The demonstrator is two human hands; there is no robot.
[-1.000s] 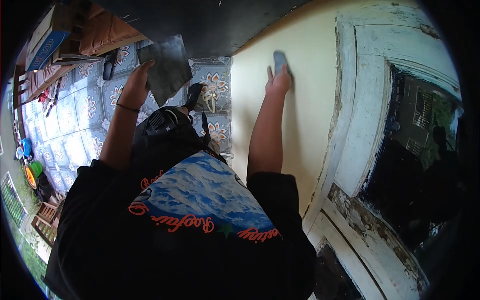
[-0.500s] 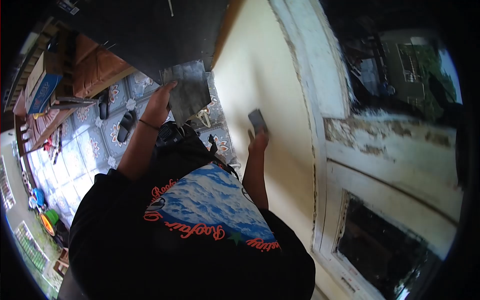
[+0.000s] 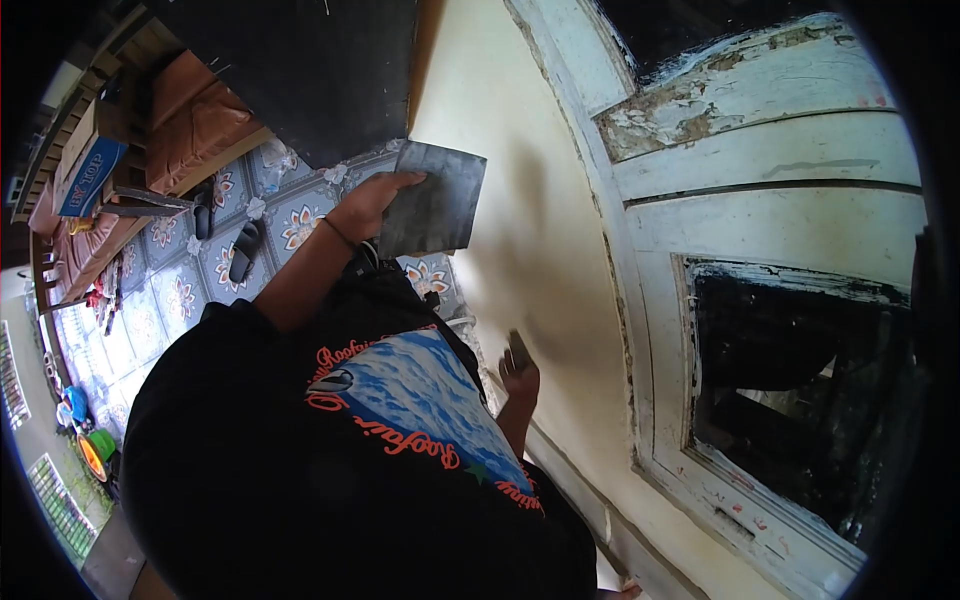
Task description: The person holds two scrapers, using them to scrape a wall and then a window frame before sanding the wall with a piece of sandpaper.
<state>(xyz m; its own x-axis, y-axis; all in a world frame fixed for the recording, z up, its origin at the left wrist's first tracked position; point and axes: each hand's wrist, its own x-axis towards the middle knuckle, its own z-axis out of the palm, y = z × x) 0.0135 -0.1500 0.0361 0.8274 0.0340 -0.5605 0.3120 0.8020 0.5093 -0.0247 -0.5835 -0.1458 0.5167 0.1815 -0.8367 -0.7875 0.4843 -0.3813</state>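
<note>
My left hand (image 3: 365,208) is closed on the edge of a flat grey square board (image 3: 435,200), with the thumb lying on top of its smudged face. The board is held up in front of me, overlapping the cream wall (image 3: 500,90) in this view. Lower down and to the right, my right hand (image 3: 518,380) is closed around a small grey rectangular blade (image 3: 517,348), seen almost edge-on close to the wall. A shadow falls on the wall beside that hand.
A white window frame (image 3: 640,400) with peeling paint borders the wall on the right. A large black panel (image 3: 340,80) stands ahead. On the patterned tile floor (image 3: 290,190) lie black sandals (image 3: 245,252). At left, a cardboard box (image 3: 88,170) rests by a cushioned bench (image 3: 205,120).
My right hand has come down along the wall towards me with the blade, which has turned edge-on. The left hand has shifted right with the board. My view has turned somewhat.
</note>
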